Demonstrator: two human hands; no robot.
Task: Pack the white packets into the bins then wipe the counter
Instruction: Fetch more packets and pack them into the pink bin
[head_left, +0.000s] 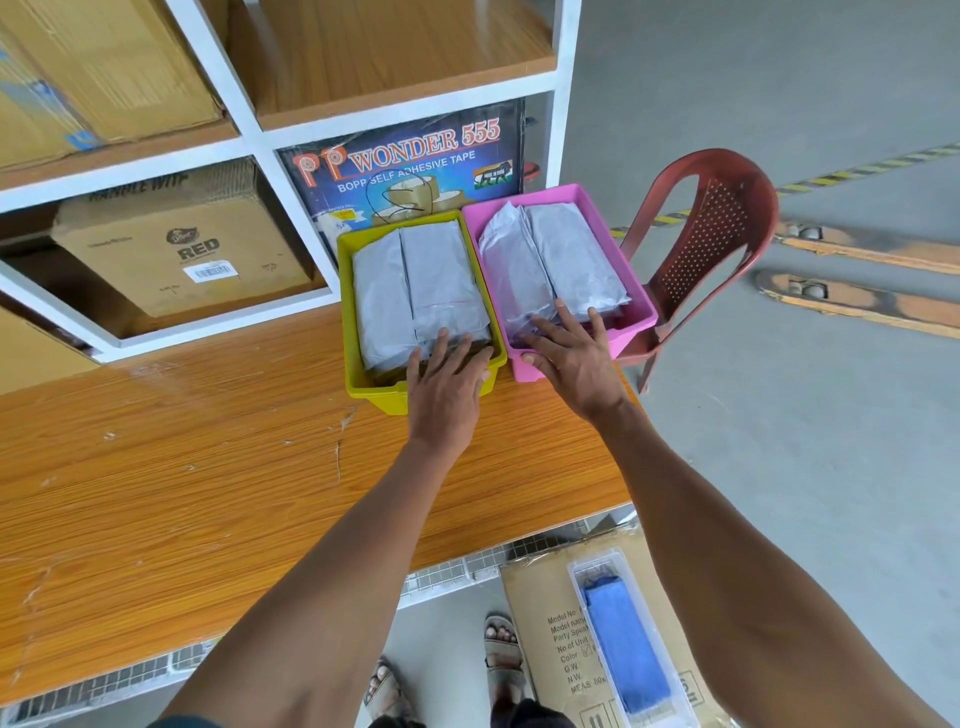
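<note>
Packing stage (head view): the white packets are seen stacked inside the yellow bin and the pink bin; none is seen loose on the counter, so packing is judged to be about done.
Landmark: the yellow bin is taken as the reference; it is set at the counter's far right part, against the shelf unit.
Pink bin: placed touching the yellow bin's right side, at the counter's end, probably so both can be reached at once.
Left hand: laid over the yellow bin's near rim, fingers straight and spread, fingertips resting on the packets; nothing is grasped, and the packets are likely being pressed flat.
Right hand: laid flat over the pink bin's near rim, just right of the yellow bin, fingers spread on the near ends of its packets; nothing is grasped.
Wiping: not yet begun; a blue cloth is seen in a clear case on a carton, below the counter and nearer the person than the yellow bin.
Beyond: a red chair stands right of the pink bin.
</note>
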